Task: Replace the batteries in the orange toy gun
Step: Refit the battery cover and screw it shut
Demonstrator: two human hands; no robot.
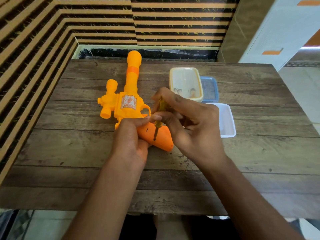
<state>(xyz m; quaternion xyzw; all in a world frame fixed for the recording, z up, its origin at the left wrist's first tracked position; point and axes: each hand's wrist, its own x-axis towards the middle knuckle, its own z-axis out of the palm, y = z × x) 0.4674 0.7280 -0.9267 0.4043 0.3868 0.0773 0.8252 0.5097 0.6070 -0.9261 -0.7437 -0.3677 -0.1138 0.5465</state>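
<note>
Gun (129,104) flat at mid-table (69,153), barrel toward the far edge. Left hand (129,141) wrapped round the handle (161,137), steadying. Right hand (190,122) pinching the screwdriver (160,111), tip down on the handle, presumably at a cover screw. Best now: keep the shaft upright, press firmly, turn slowly, pin the handle still to avoid slipping. Tubs (186,82) waiting at table's right.
</note>
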